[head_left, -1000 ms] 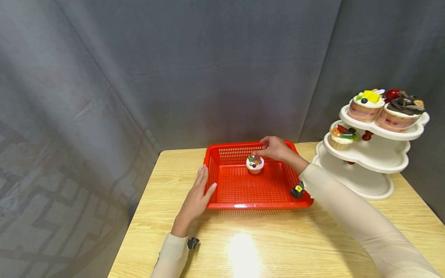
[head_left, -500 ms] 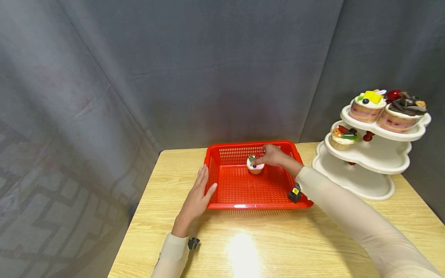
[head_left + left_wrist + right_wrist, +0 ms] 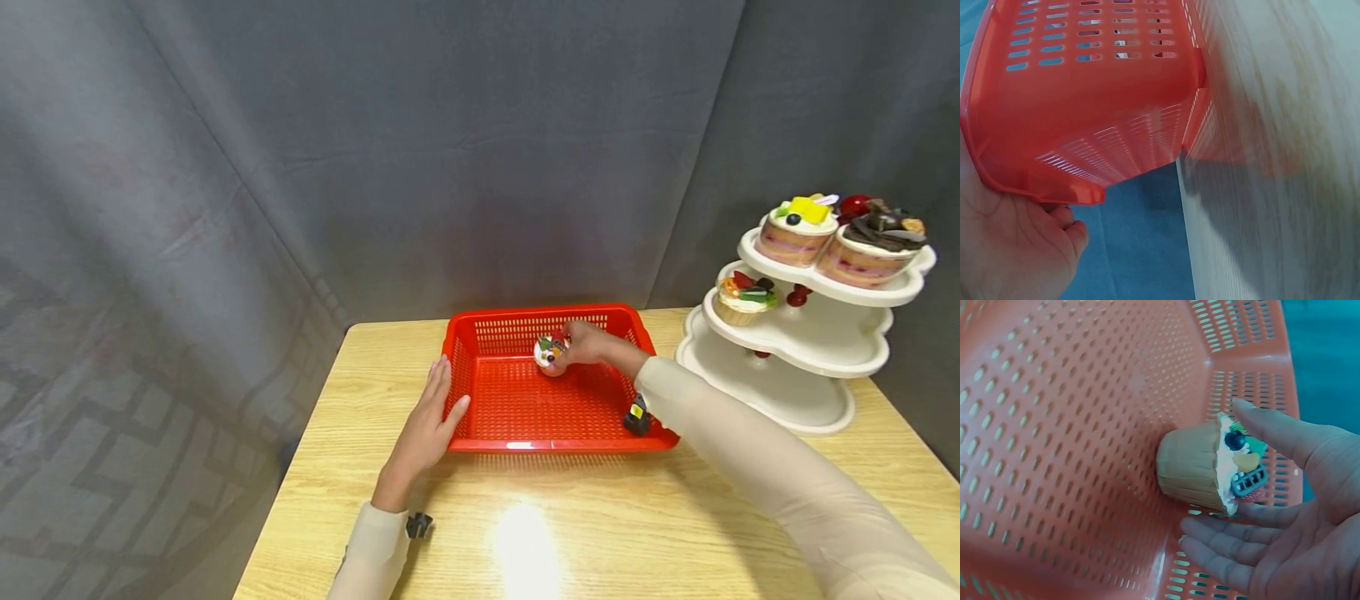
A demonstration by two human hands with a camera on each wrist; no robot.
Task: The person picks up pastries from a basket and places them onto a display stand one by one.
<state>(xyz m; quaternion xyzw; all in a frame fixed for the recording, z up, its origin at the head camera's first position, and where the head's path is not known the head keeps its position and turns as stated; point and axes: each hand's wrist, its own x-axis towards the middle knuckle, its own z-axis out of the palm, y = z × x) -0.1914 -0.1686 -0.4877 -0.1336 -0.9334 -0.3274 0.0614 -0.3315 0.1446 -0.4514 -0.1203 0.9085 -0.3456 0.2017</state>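
A small cupcake (image 3: 547, 353) topped with white cream and fruit stands in the back part of a red plastic basket (image 3: 510, 445). My right hand (image 3: 591, 343) is at the cupcake's right side. In the right wrist view, the thumb (image 3: 1272, 425) is by one side of the cream top and the fingers (image 3: 1229, 540) reach along the other, spread and not closed round the pleated cup (image 3: 1188, 465). My left hand (image 3: 422, 425) rests against the basket's left rim, fingers straight; in the left wrist view the palm (image 3: 1013, 250) is at the rim.
At the right stands a white three-tier stand (image 3: 817, 333). Its top tier bears a yellow-fruit cake (image 3: 797, 233) and a chocolate-topped cake (image 3: 873, 248). A fruit tart (image 3: 742, 302) sits on its middle tier. Grey curtain (image 3: 480, 167) hangs behind the wooden table (image 3: 360, 400).
My right hand has lowered from above the cupcake to beside it, thumb and fingers now on either side of its top. The left hand stays at the basket's rim.
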